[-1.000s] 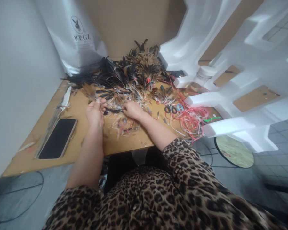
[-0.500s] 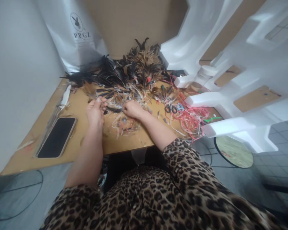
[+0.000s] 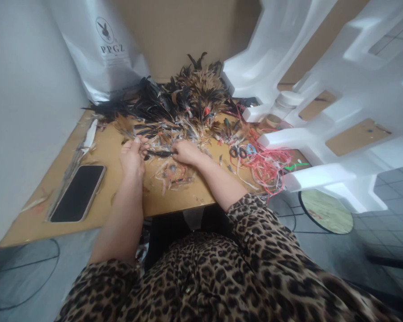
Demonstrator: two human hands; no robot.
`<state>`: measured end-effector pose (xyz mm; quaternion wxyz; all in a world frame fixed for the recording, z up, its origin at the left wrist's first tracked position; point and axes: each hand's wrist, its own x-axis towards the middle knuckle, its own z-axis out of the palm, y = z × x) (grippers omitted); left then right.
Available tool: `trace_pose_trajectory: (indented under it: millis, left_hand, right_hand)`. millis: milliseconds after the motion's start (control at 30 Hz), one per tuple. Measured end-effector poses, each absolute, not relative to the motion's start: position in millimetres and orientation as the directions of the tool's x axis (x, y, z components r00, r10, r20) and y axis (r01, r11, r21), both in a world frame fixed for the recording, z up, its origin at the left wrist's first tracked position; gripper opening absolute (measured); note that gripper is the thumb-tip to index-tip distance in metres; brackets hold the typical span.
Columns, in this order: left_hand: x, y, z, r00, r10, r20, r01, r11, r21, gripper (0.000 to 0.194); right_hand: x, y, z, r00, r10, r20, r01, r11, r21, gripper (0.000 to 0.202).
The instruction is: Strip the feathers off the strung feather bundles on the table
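Note:
Brown feathers (image 3: 124, 125) stick up from the closed fingers of my left hand (image 3: 133, 156), which is raised over the left part of the table. My right hand (image 3: 185, 152) is closed around the right end of a dark feather (image 3: 160, 153) low over the table. The feather's other end reaches toward my left fingers. Just beyond both hands lie loose feathers (image 3: 164, 129) with pale quills, and behind them rises a big heap of black and brown feathers (image 3: 201, 85). Feather scraps (image 3: 174, 174) lie nearer to me, below my right hand.
A phone (image 3: 79, 193) rests at the table's left. Scissors (image 3: 238, 152) and a tangle of pink string (image 3: 270, 165) lie on the right, beside white foam pieces (image 3: 322, 174) and a lidded jar (image 3: 285, 105). A silver bag (image 3: 107, 67) stands at the back left.
The hands stay in nearly the same place. The dark feather by my right fingers now shows more clearly. The whole view has shifted slightly.

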<state>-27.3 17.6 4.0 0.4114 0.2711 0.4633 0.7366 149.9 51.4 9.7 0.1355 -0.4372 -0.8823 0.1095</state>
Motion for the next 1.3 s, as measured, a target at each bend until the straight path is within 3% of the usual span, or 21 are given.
trace_pose_trajectory:
  millis: [100,200,300,400,467,600,767,1000,1133,1300]
  left_hand:
    - [-27,17,5,-0.515,0.857,0.007,-0.351,-0.219,0.910,0.011]
    - [-26,17,5,-0.513,0.858,0.002,-0.353,-0.213,0.911,0.011]
    - [-25,17,4,-0.501,0.865,0.014,-0.343,-0.213,0.915,0.012]
    - [-25,17,3,-0.488,0.873,0.021,-0.337,-0.210,0.918,0.012]
    - [-26,17,2,-0.479,0.877,0.018,-0.351,-0.210,0.913,0.012]
    - [-27,18,1,-0.457,0.889,-0.002,-0.397,-0.202,0.895,0.012]
    - [-27,19,1,-0.430,0.903,-0.015,-0.435,-0.193,0.879,0.008]
    - [-19,14,1,-0.208,0.976,-0.067,-0.464,-0.038,0.885,0.009]
    - [-13,12,0,-0.098,0.990,-0.105,-0.462,0.048,0.886,0.008]
    - [-11,12,-5,-0.047,0.994,-0.100,-0.464,0.067,0.883,0.008]
  right_hand:
    - [150,52,12,-0.540,0.831,0.136,0.766,0.552,-0.329,0.018]
    - [152,58,9,-0.482,0.857,0.183,0.695,0.501,-0.515,0.016]
    - [154,66,5,-0.404,0.896,0.186,0.560,0.402,-0.724,0.015]
    - [153,68,3,-0.336,0.939,0.069,0.358,0.195,-0.913,0.016]
    - [152,68,4,-0.303,0.953,-0.022,0.212,0.045,-0.976,0.013]
    - [151,68,6,-0.272,0.956,-0.108,0.058,-0.095,-0.994,0.010]
    - [152,71,5,-0.211,0.972,-0.102,0.080,-0.087,-0.993,0.011]
    - [153,74,2,-0.338,0.933,-0.122,-0.150,-0.181,-0.972,0.015]
    - [152,70,5,-0.389,0.911,-0.133,-0.078,-0.177,-0.981,0.020]
    - [148,61,11,-0.411,0.910,-0.064,0.049,-0.048,-0.998,0.019]
